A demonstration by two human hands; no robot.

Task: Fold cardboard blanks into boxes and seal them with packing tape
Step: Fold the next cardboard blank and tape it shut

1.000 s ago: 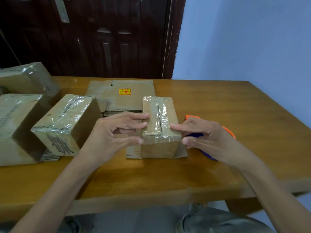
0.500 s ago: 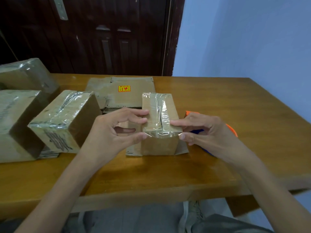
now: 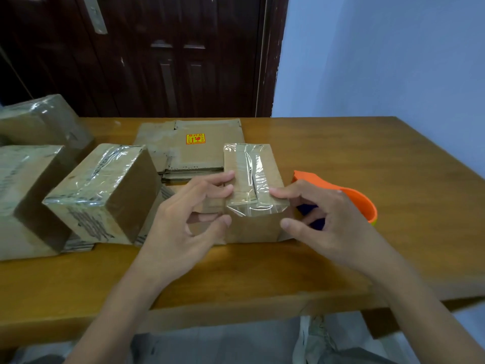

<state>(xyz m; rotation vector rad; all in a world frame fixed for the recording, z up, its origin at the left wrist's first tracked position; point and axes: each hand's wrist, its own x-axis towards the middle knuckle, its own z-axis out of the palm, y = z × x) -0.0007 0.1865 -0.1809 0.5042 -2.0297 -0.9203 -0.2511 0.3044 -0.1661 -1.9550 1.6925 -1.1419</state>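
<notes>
Pinching the taped box, both hands' fingers clamp it; the blank's red-yellow label is unreadable.

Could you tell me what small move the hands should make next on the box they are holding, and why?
Probably press the tape flat over the box's near top edge. It looks wrinkled and puffed there, and the left hand and right hand already grip that end with fingertips on the tape.
</notes>
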